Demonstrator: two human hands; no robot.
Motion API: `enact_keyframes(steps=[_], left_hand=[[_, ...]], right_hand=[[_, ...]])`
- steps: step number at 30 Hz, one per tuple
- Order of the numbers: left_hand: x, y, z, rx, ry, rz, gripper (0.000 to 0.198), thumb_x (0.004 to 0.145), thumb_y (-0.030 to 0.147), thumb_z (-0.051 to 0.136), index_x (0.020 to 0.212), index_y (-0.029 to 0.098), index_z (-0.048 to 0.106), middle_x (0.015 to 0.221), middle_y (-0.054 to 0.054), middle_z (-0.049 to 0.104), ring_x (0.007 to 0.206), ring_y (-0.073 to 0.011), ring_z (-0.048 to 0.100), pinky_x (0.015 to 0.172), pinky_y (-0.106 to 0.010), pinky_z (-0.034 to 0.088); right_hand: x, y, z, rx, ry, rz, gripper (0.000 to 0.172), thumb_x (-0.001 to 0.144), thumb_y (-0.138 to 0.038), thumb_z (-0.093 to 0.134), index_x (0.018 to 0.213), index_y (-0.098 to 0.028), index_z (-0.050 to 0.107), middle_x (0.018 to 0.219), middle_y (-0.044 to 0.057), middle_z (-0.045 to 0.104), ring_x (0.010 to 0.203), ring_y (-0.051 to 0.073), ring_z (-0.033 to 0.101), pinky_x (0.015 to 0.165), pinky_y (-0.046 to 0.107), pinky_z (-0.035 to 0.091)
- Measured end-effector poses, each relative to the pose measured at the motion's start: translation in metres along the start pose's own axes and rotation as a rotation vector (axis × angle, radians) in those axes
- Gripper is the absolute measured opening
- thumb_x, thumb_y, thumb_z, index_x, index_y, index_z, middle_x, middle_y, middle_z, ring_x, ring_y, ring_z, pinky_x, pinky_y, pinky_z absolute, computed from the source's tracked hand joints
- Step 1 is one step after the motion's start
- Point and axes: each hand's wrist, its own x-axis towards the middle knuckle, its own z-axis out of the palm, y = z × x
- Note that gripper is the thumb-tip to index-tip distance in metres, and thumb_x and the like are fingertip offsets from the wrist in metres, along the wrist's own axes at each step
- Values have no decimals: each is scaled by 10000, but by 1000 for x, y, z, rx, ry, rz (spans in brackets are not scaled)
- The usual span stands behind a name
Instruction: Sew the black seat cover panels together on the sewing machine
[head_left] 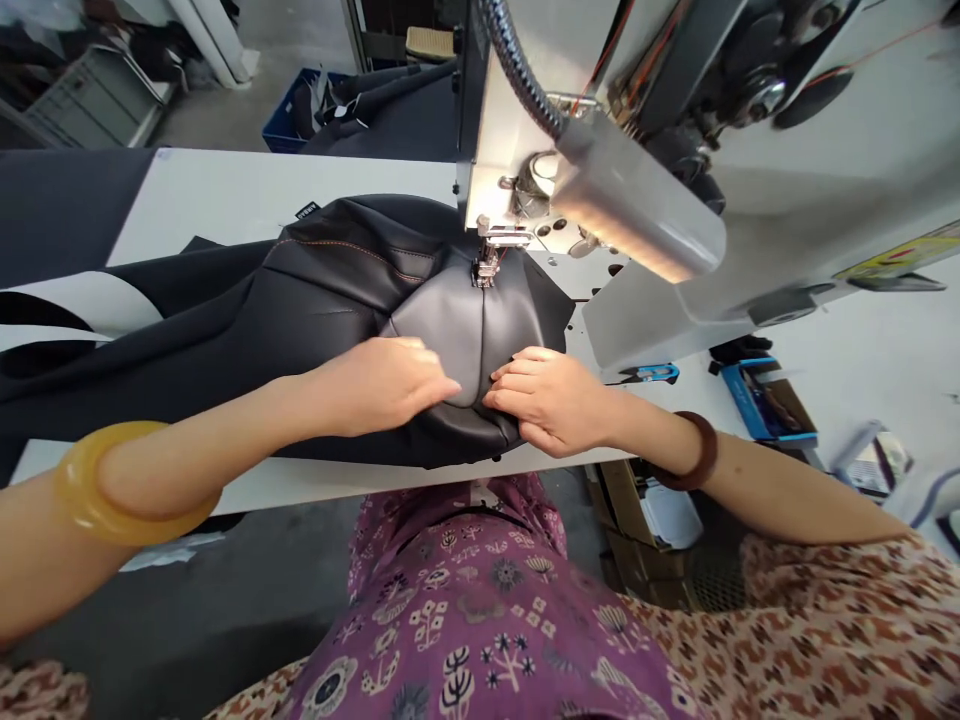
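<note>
A black leather-like seat cover (322, 310) with orange stitching and a small tag lies bunched on the sewing table. Its smooth panel, with a seam down it, runs under the presser foot (486, 268) of a sewing machine (484, 150). My left hand (386, 385) is curled closed on the cover, left of the seam, with its thumb pointing at it. My right hand (551, 400) grips the cover just right of the seam, its bent fingertips pressed to the material. Both hands are on the near side of the needle. Material under my palms is hidden.
A lamp (637, 200) on a braided neck lights the needle area. Blue thread snips (649, 374) lie right of my right hand, near a blue box (769, 400). Behind the white table (225, 190) stands a blue crate (281, 125) of dark material. A cardboard box (630, 515) sits below.
</note>
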Motion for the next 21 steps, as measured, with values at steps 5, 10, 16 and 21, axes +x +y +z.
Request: enact_keyframes(steps=[5, 10, 16, 21], left_hand=[[20, 28, 14, 217, -43, -59, 349, 855, 489, 547, 841, 148, 621, 817, -70, 624, 764, -232, 580, 591, -317, 352], [18, 28, 47, 398, 80, -74, 243, 862, 360, 564, 750, 145, 577, 710, -58, 563, 711, -227, 539, 551, -324, 261], [26, 21, 70, 483, 242, -2, 179, 844, 144, 501, 669, 163, 538, 641, -52, 535, 612, -207, 484, 528, -311, 204], [30, 16, 70, 447, 249, 21, 195, 814, 81, 462, 665, 159, 560, 604, -64, 543, 586, -213, 485, 509, -312, 219]], right_hand=[[7, -9, 10, -111, -25, 81, 358, 961, -358, 337, 909, -142, 618, 866, 63, 628, 809, 194, 489, 742, 338, 262], [11, -2, 39, -258, 41, 85, 230, 914, -210, 427, 732, -162, 559, 736, 51, 557, 717, 186, 408, 653, 326, 195], [9, 3, 58, -313, 210, 115, 267, 923, -196, 409, 698, -169, 549, 661, 40, 507, 657, 183, 356, 622, 315, 170], [1, -2, 56, -192, 195, 197, 441, 981, -425, 301, 810, -146, 597, 777, 63, 583, 714, 182, 411, 641, 310, 214]])
